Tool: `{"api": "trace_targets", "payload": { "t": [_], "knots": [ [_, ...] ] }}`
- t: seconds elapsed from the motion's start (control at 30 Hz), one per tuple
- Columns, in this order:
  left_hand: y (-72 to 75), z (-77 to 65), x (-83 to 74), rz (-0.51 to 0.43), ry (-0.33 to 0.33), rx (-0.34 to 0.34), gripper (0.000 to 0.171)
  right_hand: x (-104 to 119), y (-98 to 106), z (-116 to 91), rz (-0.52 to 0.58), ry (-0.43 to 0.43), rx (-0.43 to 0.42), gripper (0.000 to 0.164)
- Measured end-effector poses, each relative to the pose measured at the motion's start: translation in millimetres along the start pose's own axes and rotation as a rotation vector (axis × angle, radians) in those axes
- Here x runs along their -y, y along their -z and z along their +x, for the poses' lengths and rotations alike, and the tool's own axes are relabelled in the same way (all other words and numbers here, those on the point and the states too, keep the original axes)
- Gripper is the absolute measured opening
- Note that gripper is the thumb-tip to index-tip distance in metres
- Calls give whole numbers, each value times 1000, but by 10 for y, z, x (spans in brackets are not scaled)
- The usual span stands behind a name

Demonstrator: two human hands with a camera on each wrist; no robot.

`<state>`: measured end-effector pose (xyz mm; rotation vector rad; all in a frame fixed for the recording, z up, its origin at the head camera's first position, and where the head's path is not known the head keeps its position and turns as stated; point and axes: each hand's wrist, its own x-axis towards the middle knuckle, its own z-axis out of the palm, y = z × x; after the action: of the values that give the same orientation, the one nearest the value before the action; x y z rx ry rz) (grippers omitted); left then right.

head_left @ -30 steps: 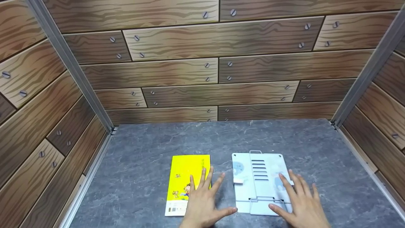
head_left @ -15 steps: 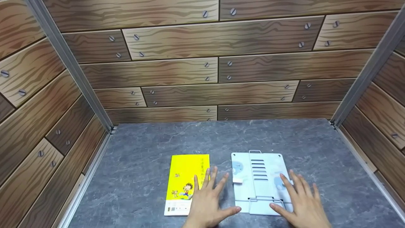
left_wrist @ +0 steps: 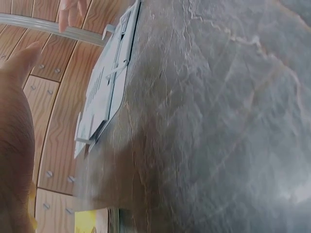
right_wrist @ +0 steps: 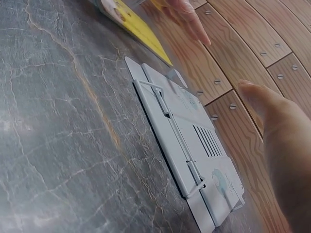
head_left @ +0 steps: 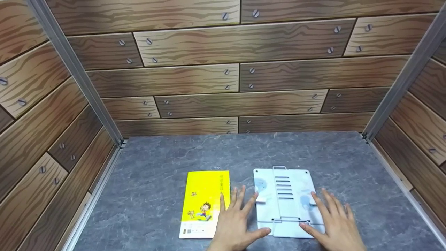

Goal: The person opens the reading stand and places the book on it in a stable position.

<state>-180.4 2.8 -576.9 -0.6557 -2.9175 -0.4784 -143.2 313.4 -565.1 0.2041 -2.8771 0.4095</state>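
A yellow book (head_left: pixel 205 184) with cartoon figures on its cover lies flat on the left. Beside it on the right lies a folded pale blue-white book stand (head_left: pixel 285 209), with a row of slots, a wire loop at its top and small side clips. My left hand (head_left: pixel 234 225), fingers spread, hovers between the two and overlaps the book's lower right corner in the head view. Over the stand's lower right edge is my right hand (head_left: pixel 337 225), fingers spread too and holding nothing. Both wrist views show the stand (right_wrist: pixel 180 126) lying low on the table, with each thumb raised above it.
The grey marble-patterned table (head_left: pixel 156 164) runs back to a wood-plank wall (head_left: pixel 195 80). Similar plank panels close in the left and right sides, with metal corner posts (head_left: pixel 82 75) where the walls meet.
My left hand has drifted right, off most of the book toward the stand, uncovering the cartoon boy on the cover. My right hand has stayed nearly in place. Book and stand have not moved.
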Motion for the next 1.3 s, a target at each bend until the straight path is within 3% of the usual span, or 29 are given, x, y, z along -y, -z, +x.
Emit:
{"api": "trace_targets", "payload": {
  "t": [0.4, 0.7, 1.1, 1.3],
  "knots": [
    [4, 22, -108, -112, 13, 30, 88, -31, 84, 0, 152, -82, 42, 88],
    [-16, 29, -221, -240, 23, 31, 76, -65, 177, 33, 356, -204, 169, 82],
    [-57, 60, -350, -408, 103, 56, 68, -94, 146, 55, 495, -256, 165, 86],
    [-73, 81, -366, -477, 137, 68, 65, -89, 113, 50, 570, -341, 165, 84]
  ]
}}
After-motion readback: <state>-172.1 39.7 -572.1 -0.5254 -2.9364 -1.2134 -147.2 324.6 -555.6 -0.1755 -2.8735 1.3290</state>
